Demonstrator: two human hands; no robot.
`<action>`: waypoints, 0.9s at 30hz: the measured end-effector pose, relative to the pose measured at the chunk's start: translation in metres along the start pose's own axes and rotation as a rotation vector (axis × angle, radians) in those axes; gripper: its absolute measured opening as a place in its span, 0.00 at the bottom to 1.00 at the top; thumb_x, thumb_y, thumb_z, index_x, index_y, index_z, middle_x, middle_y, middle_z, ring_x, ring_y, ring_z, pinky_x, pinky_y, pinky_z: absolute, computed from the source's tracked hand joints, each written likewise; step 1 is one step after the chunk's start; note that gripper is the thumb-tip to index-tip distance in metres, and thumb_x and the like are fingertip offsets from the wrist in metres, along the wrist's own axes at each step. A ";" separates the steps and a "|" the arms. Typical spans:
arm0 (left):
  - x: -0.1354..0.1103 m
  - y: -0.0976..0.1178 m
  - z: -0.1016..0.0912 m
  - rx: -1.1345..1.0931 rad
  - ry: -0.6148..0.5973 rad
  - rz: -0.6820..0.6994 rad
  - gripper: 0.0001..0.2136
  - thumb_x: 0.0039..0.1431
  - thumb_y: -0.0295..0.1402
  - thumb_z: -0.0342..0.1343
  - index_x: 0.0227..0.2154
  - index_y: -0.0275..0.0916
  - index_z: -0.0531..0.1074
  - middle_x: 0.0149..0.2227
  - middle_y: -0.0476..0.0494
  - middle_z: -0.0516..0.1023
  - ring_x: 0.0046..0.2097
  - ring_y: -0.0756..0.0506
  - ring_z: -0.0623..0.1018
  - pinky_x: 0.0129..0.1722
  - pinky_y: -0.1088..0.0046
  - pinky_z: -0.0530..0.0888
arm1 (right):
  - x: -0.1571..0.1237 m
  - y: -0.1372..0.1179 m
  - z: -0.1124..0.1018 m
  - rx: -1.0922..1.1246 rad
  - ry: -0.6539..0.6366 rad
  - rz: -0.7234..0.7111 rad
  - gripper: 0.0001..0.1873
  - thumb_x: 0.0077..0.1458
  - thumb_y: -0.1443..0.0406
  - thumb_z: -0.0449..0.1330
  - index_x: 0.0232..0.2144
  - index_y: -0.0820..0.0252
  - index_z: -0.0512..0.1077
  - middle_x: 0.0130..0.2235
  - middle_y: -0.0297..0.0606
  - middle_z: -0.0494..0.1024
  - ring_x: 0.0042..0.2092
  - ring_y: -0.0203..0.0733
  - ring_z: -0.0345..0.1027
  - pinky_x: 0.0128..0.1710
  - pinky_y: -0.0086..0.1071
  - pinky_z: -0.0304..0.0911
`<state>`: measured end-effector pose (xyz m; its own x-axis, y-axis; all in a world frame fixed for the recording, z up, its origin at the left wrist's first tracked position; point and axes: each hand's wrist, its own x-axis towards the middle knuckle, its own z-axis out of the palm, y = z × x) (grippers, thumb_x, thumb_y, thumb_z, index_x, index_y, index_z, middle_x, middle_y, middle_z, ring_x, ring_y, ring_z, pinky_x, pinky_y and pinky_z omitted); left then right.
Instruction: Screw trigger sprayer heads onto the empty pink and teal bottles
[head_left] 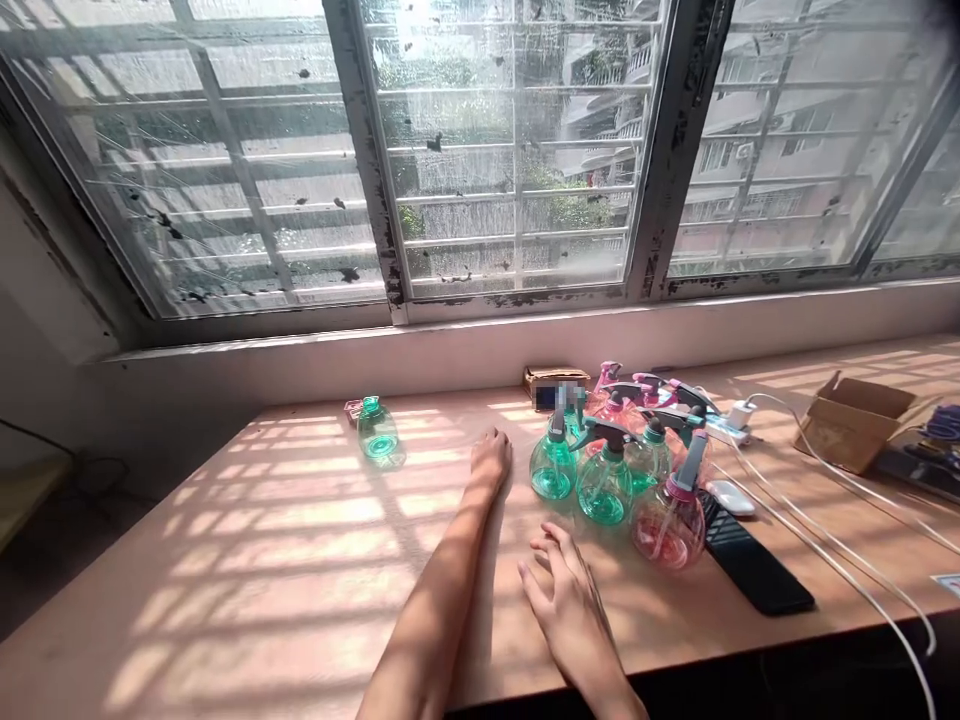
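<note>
My left hand point(491, 458) rests palm down on the table, left of a group of spray bottles. Its fingers lie loosely bent and no object shows in it. My right hand point(564, 590) hovers or rests nearer me, fingers apart and slightly curved, holding nothing. Just beyond it stand a green spray bottle point(604, 488), another green spray bottle point(553, 470) and a pink spray bottle point(669, 525), with several more behind. Off to the left, a green bottle point(377, 430) without a spray trigger stands upright before a small pink item point(352, 411) it partly hides.
A black phone point(761, 565) lies right of the bottles beside a white mouse-like item point(731, 497). White cables point(817, 545) cross the table near a power strip point(726, 430). An open cardboard box point(851, 420) stands farther right. Windows point(517, 150) line the back; the table's front edge runs close to me.
</note>
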<state>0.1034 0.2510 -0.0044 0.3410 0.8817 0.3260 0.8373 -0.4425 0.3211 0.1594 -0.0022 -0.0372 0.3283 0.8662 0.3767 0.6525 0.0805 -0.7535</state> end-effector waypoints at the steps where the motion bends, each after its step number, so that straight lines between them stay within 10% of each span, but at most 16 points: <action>1: -0.004 -0.012 -0.007 0.024 0.039 -0.008 0.17 0.70 0.39 0.61 0.57 0.41 0.74 0.59 0.38 0.77 0.53 0.39 0.81 0.52 0.53 0.80 | 0.000 -0.001 -0.002 -0.030 -0.033 -0.002 0.18 0.66 0.59 0.53 0.49 0.62 0.78 0.61 0.56 0.78 0.57 0.62 0.78 0.58 0.56 0.73; 8: -0.043 -0.098 -0.075 0.156 0.421 -0.094 0.20 0.69 0.39 0.62 0.61 0.40 0.71 0.63 0.37 0.74 0.59 0.35 0.78 0.57 0.47 0.78 | -0.003 -0.016 0.001 -0.224 -0.251 -0.052 0.28 0.68 0.60 0.52 0.62 0.73 0.74 0.70 0.61 0.69 0.70 0.68 0.62 0.69 0.60 0.59; 13: -0.064 -0.135 -0.101 0.162 0.661 -0.268 0.28 0.68 0.41 0.62 0.68 0.43 0.64 0.74 0.35 0.60 0.70 0.28 0.66 0.66 0.36 0.65 | 0.012 -0.051 0.015 -0.324 -0.386 -0.110 0.32 0.68 0.60 0.58 0.71 0.62 0.65 0.76 0.50 0.59 0.74 0.62 0.55 0.70 0.49 0.60; 19: -0.054 -0.154 -0.100 0.119 0.769 -0.451 0.24 0.68 0.41 0.62 0.64 0.42 0.69 0.68 0.35 0.69 0.64 0.32 0.74 0.61 0.42 0.73 | 0.105 -0.092 0.047 -0.557 -0.328 -0.036 0.25 0.69 0.63 0.64 0.65 0.55 0.69 0.71 0.48 0.67 0.67 0.60 0.66 0.66 0.61 0.62; 27: -0.049 -0.170 -0.095 -0.037 0.697 -0.600 0.19 0.69 0.39 0.62 0.59 0.40 0.72 0.60 0.37 0.76 0.55 0.37 0.80 0.53 0.51 0.80 | 0.212 -0.098 0.071 -0.792 -0.323 0.172 0.20 0.68 0.60 0.65 0.59 0.58 0.73 0.60 0.45 0.77 0.54 0.53 0.77 0.51 0.52 0.76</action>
<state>-0.0966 0.2677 0.0099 -0.4909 0.6726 0.5537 0.7721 0.0415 0.6341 0.1163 0.2091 0.0781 0.3342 0.9420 0.0306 0.9340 -0.3266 -0.1447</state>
